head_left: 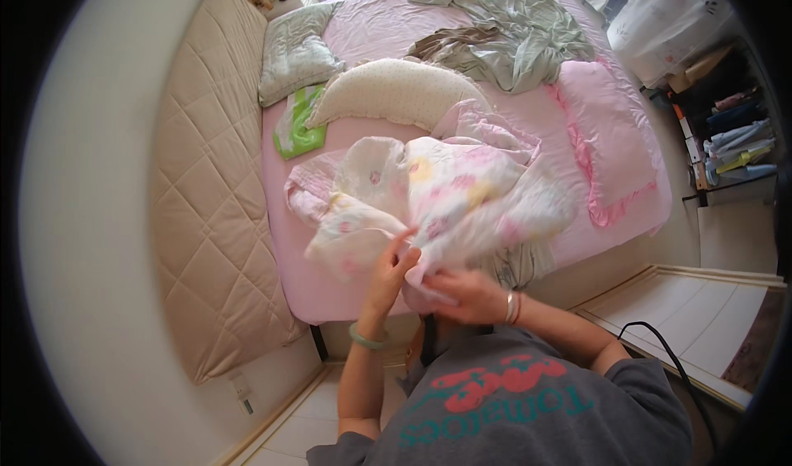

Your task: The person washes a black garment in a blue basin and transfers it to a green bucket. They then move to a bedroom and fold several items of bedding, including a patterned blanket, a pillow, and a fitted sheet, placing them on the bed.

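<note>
Bed [388,33]: one, the largest thing in view, covered by a pink sheet and running away from the person, who stands at its near edge.
Headboard [202,194]: one padded beige quilted panel along the bed's left side, against a pale wall.
Floor [726,309]: light tiles to the right of the bed, with a black cable lying on them near the person.
Shelves [730,136]: to the right of the bed, holding folded and stacked things; too small to count.
Green sheet [516,33]: one, crumpled on the far part of the bed.
Floral blanket [445,190]: one, white with pink and yellow blotches, bunched and lifted above the bed's near edge, held by both hands.
Pink pillow [606,140]: one, with a ruffled edge, on the bed's right side.
Crescent cushion [396,91]: one, cream, on the middle of the bed just behind the blanket.
Grey-green pillow [297,49]: one, at the bed's left side beside the headboard.
Green packet [297,124]: one, flat on the bed between the grey-green pillow and the blanket.
Right hand [462,294]: fingers curled closed, gripping the blanket's lower edge; bangles on the wrist.
Left hand [394,266]: fingers pinched together on a fold of the blanket, just beside the right hand; green bracelet on the wrist.
</note>
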Demonstrator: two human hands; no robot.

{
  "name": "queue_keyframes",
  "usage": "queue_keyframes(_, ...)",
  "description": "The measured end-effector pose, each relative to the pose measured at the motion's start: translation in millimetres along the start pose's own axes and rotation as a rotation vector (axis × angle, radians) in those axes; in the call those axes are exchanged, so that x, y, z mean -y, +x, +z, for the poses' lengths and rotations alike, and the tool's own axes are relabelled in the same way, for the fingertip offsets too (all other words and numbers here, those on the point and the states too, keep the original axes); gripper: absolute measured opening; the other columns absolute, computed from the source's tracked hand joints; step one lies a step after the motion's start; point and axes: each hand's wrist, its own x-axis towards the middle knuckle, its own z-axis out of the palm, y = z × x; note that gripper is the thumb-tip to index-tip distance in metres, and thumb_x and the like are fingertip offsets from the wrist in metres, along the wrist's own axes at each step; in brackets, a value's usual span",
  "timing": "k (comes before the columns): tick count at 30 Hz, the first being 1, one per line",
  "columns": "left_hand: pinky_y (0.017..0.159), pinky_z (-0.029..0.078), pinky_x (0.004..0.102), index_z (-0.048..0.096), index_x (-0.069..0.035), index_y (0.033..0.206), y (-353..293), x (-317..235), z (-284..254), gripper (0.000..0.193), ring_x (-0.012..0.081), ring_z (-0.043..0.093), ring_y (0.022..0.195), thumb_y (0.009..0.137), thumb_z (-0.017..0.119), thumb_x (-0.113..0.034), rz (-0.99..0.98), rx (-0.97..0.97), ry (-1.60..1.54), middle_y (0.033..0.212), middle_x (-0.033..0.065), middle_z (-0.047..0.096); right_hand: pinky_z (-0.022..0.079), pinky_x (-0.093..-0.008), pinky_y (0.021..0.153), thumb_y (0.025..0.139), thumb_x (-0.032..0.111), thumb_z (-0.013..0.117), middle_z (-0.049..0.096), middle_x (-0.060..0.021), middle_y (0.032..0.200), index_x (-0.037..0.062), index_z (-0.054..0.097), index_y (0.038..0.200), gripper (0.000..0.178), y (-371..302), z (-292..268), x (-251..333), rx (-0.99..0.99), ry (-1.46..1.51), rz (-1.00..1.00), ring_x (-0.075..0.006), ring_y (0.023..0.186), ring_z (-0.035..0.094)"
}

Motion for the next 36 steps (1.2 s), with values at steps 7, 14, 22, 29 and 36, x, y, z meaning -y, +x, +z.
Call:
queue_keyframes(7,0.063,0.041,0.0181,0.069,-0.001,0.093,-20.6,-2.0,18.9,0.014,0.0026,0.052,0.072,0.086,0.066,-0.013,-0.254,0.124,0.159,0.081,-0.0033,0.063,0.051,-0.0259,0.066,0.095,0.030,0.054,0.063,-0.0045,0.098,0.0034,0.060,0.119,0.036,-68.5,16.3,-70.8,-0.136,1.057,0.972,-0.0116,0.077,0.061)
queue_keyframes(14,0.060,0.039,0.0191,0.069,-0.001,0.090,-34.3,-50.2,32.6,0.011,0.0028,0.051,0.071,0.084,0.067,-0.011,-0.060,0.016,0.091,0.080,-0.0024,0.064,0.055,-0.0387,0.076,0.088,0.045,0.061,0.061,-0.0136,0.110,0.0011,0.051,0.125,0.058,-149.9,23.7,-213.2,-0.586,1.021,1.353,-0.0240,0.093,0.062)
queue_keyframes(22,0.067,0.044,0.0218,0.070,-0.005,0.091,-71.2,-115.0,20.5,0.011,0.0078,0.059,0.076,0.079,0.068,-0.005,0.079,0.325,0.304,0.081,0.0028,0.067,0.052,-0.0485,0.080,0.075,0.050,0.072,0.049,-0.0209,0.125,0.0010,0.039,0.132,0.082,-118.1,30.4,-271.7,-0.633,1.167,1.487,-0.0346,0.104,0.058)
queue_keyframes(29,0.065,0.039,0.0178,0.066,-0.003,0.105,-61.7,-79.1,-15.5,0.017,0.0028,0.050,0.076,0.089,0.062,-0.008,-0.113,-0.142,0.074,0.088,-0.0042,0.063,0.055,-0.0451,0.077,0.084,0.012,0.066,0.062,-0.0107,0.096,0.0012,0.054,0.107,0.028,-130.1,4.0,-286.7,-1.060,1.252,1.128,-0.0275,0.086,0.063)
queue_keyframes(36,0.073,0.039,0.0233,0.067,-0.009,0.105,-40.2,-61.2,-24.8,0.020,0.0081,0.044,0.068,0.086,0.061,-0.007,0.306,-0.556,0.413,0.071,-0.0034,0.054,0.050,-0.0379,0.085,0.087,0.017,0.051,0.062,-0.0050,0.092,0.0055,0.060,0.100,0.019,-78.4,-132.2,-177.0,-1.140,1.336,0.576,-0.0208,0.090,0.061)
